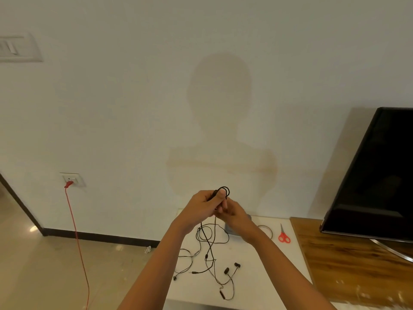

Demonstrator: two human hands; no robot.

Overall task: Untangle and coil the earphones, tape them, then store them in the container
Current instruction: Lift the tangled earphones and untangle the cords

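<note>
Coiling barely begun: left hand (204,204) pinches small loops of the earphones (224,188), right hand (234,214) grips them beneath; taping and storing outstanding.

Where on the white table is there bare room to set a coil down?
Bare: the strip between the black earbuds and the table's right edge, nearer than the red scissors. Crowded: middle and left, strewn with loose earphone cables.

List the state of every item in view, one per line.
earphones, partly coiled, rest hanging to the table.
left hand, grips the coiled loops.
right hand, holds the strand below them.
scissors, shut, lying flat.
tape roll, lying flat.
container, mostly hidden behind the right hand.
television, screen dark.
red cable, plugged into the wall socket.
</note>
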